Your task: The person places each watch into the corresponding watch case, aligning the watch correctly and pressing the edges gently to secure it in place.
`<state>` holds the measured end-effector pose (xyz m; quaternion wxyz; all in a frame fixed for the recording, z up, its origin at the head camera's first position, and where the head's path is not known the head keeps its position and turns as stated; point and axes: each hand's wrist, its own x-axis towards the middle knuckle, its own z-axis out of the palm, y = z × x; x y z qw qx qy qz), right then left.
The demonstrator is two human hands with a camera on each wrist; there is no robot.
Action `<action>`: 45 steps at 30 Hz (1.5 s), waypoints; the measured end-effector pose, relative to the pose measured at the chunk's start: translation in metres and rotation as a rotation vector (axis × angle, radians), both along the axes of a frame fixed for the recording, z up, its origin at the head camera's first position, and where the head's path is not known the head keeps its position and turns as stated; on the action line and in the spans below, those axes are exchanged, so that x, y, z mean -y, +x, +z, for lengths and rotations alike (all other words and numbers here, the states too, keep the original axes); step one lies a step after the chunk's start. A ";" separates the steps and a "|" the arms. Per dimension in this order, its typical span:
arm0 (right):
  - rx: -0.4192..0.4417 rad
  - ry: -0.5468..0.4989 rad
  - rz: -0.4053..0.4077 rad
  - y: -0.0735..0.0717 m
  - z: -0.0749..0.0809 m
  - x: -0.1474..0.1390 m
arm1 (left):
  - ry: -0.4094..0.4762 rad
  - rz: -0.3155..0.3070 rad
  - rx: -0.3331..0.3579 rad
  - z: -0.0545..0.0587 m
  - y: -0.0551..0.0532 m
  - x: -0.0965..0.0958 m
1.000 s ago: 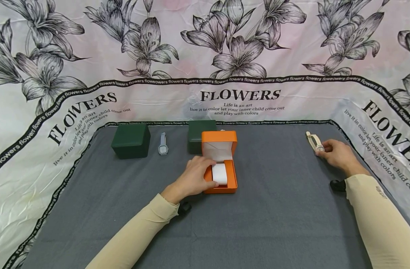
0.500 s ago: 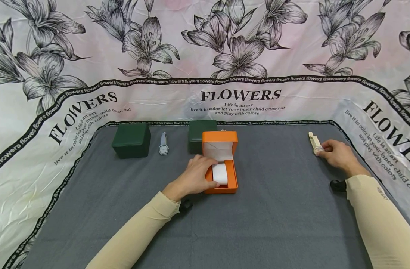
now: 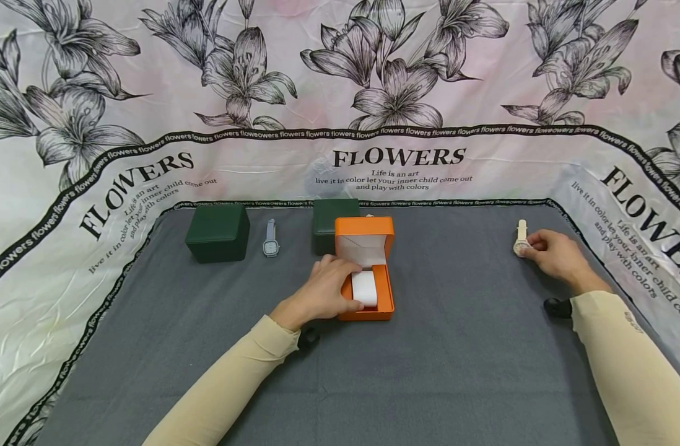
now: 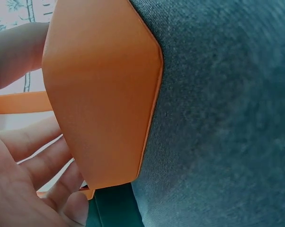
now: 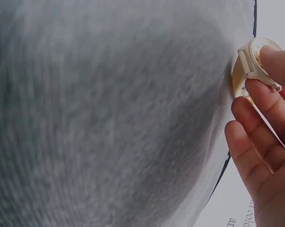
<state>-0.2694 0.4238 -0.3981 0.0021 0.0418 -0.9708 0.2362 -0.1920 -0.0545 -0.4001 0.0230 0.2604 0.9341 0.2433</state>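
Note:
In the head view my left hand [image 3: 323, 291] reaches over the left wall of an opened orange watch box [image 3: 384, 310]. Its thumb and fingers grip a white watch cushion [image 3: 365, 288] at its near and far ends. The box's orange side panel [image 4: 100, 94] hides those fingertips in the left wrist view. Far to the right, my right hand [image 3: 557, 260] pinches a cream wristwatch [image 3: 521, 230] by its case, strap pointing away. In the right wrist view the thumb lies on the watch face [image 5: 257, 49], with fingers underneath.
A green box [image 3: 217, 234] stands at the left, beside a light-blue wristwatch [image 3: 270, 246]. Another green box [image 3: 323, 226] stands right behind the orange one, whose raised lid partly hides it. Grey cloth [image 3: 457, 347] covers the table, and a flower-printed sheet [image 3: 401, 167] surrounds it.
The cream watch has turned in my right hand, its strap swinging from slanting left to pointing straight away. That hand has shifted slightly left; my left hand stays at the orange box.

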 end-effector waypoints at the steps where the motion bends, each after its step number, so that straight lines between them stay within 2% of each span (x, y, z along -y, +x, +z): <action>1: -0.005 -0.002 -0.001 0.000 0.000 0.002 | 0.002 0.002 0.000 0.000 0.000 0.000; 8: -0.040 -0.027 -0.004 0.002 0.003 0.016 | 0.016 0.016 -0.008 -0.001 0.001 -0.002; 19: -0.097 -0.069 0.022 0.011 0.004 0.029 | 0.058 -0.019 -0.046 -0.005 -0.001 -0.001; 29: -0.097 -0.126 0.041 0.018 0.007 0.048 | 0.103 -0.034 -0.068 -0.010 -0.002 0.002; 45: -0.129 -0.184 0.075 0.024 0.009 0.084 | 0.133 -0.043 -0.113 -0.010 0.002 0.004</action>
